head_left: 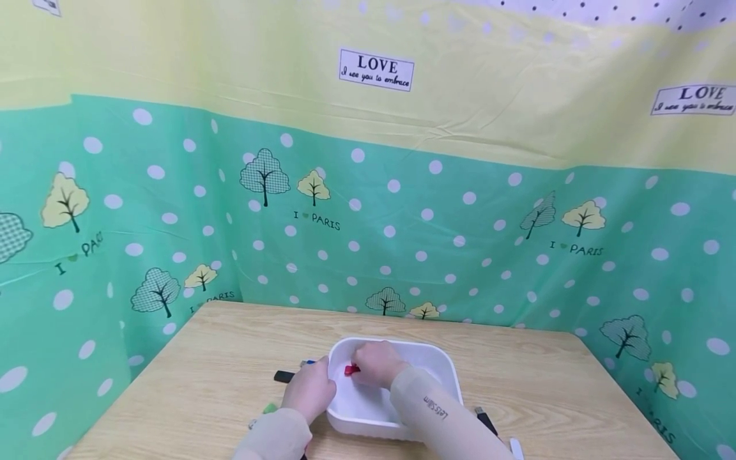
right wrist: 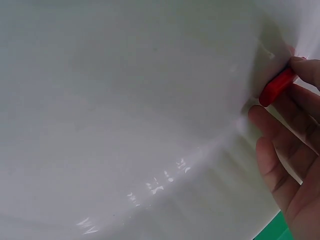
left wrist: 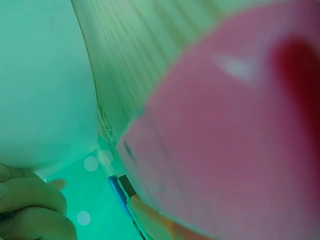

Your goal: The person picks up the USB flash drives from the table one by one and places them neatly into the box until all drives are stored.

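Note:
A white plastic bin (head_left: 368,415) stands on the wooden table. Inside it, at the left wall, my right hand (head_left: 379,364) pinches a small red USB stick (right wrist: 277,87) between thumb and fingers. The stick's far end is hidden by the fingertips, while the lower fingers stay loosely bent in the right wrist view. My left hand (head_left: 310,391) grips the bin's left rim with curled fingers (left wrist: 35,205). Close to the left wrist camera, a large blurred pink shape (left wrist: 210,130) covers much of the view; its kind is unclear.
Left of the bin lie a black stick (head_left: 284,377), a blue one (head_left: 308,363) and a green piece (head_left: 270,407), partly behind the left arm. To the right are a black USB stick (head_left: 485,420) and a white piece (head_left: 516,448). A patterned curtain (head_left: 402,223) hangs behind the table.

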`<action>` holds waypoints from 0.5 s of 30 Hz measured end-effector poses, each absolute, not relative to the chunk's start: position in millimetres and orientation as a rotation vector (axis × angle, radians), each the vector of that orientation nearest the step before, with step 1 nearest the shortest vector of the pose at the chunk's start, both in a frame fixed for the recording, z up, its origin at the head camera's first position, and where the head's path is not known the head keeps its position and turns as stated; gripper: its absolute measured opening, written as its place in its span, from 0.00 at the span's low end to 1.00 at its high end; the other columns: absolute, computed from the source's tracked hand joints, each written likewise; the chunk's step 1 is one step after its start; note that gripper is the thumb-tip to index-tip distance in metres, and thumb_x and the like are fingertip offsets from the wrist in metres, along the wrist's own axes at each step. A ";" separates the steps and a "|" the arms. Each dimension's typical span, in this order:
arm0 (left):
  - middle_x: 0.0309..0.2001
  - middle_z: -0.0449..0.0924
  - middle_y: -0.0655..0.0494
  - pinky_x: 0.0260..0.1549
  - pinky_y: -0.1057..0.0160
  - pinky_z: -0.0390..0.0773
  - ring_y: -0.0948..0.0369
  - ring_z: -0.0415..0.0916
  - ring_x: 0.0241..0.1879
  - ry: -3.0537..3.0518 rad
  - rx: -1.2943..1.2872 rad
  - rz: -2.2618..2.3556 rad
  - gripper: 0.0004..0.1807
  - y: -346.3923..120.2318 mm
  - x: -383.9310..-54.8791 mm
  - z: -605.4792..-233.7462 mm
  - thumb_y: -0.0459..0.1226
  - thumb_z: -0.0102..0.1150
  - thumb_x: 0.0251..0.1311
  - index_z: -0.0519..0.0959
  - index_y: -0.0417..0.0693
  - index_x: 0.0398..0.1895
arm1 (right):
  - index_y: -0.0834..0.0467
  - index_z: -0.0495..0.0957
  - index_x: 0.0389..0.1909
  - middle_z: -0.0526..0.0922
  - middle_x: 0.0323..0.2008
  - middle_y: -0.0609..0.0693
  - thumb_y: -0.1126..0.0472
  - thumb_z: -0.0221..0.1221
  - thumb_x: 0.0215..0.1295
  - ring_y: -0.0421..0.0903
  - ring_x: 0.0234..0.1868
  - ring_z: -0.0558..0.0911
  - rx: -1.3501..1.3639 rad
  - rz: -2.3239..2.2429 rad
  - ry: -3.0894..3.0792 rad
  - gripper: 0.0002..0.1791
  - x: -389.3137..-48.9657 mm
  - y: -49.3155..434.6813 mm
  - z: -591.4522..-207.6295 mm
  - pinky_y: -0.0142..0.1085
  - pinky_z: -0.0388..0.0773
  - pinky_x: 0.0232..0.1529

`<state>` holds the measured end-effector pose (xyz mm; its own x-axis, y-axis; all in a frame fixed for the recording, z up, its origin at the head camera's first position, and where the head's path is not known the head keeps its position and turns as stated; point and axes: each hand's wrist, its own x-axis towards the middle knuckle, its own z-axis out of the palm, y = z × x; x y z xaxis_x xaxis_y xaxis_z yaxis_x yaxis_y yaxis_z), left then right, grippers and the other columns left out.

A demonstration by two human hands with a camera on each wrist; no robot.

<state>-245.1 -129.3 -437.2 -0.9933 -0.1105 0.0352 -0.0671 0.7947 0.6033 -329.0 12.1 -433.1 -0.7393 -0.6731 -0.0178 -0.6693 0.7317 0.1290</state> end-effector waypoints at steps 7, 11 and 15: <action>0.43 0.86 0.41 0.34 0.52 0.85 0.52 0.85 0.35 -2.908 0.155 -0.968 0.26 -129.2 -245.0 -437.0 0.30 0.56 0.57 0.73 0.35 0.62 | 0.45 0.80 0.22 0.72 0.18 0.38 0.49 0.65 0.62 0.36 0.20 0.70 1.138 -0.196 -2.881 0.11 -330.2 13.1 -434.2 0.27 0.71 0.27; 0.43 0.86 0.41 0.35 0.52 0.85 0.52 0.85 0.36 -2.910 0.163 -0.956 0.26 -128.8 -245.8 -437.3 0.30 0.56 0.57 0.74 0.36 0.62 | 0.45 0.82 0.25 0.74 0.18 0.37 0.49 0.66 0.61 0.35 0.20 0.71 1.163 -0.142 -2.894 0.08 -331.0 15.5 -433.5 0.26 0.73 0.29; 0.44 0.86 0.41 0.35 0.52 0.86 0.51 0.85 0.36 -2.908 0.167 -0.949 0.26 -128.5 -245.9 -437.3 0.30 0.56 0.57 0.74 0.36 0.62 | 0.44 0.85 0.30 0.77 0.21 0.36 0.49 0.66 0.61 0.34 0.23 0.73 1.160 -0.087 -2.892 0.05 -331.4 17.9 -430.7 0.27 0.75 0.32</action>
